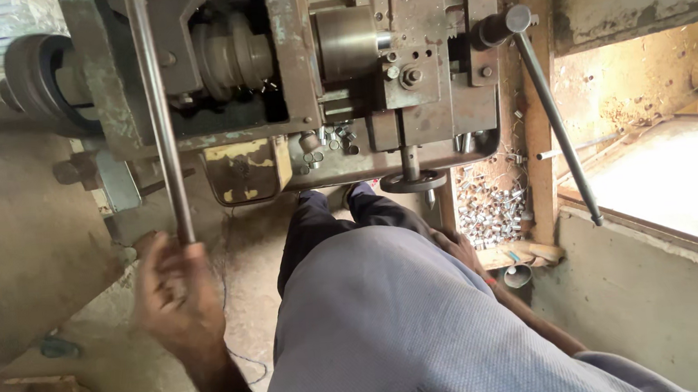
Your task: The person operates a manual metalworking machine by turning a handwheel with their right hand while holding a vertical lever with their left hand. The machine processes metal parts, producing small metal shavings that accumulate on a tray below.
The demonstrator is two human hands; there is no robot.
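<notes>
My left hand (174, 294) is closed around the lower end of a long thin steel rod (160, 135). The rod runs up across the front of an old greenish lathe-like machine (433, 108). My right hand (461, 249) shows only partly past my grey shirt, low beside a pile of small shiny metal sleeves (489, 207). The shirt hides its fingers, so I cannot make out whether it holds anything. A round handwheel (412, 182) hangs under the machine just above my dark trousers.
A long lever with a dark knob (552, 112) slants down at the right. A wooden frame (538, 142) borders the sleeves. A belt pulley (34, 83) sits at the machine's left end. A yellowish panel (241, 171) and concrete floor (80, 337) lie below.
</notes>
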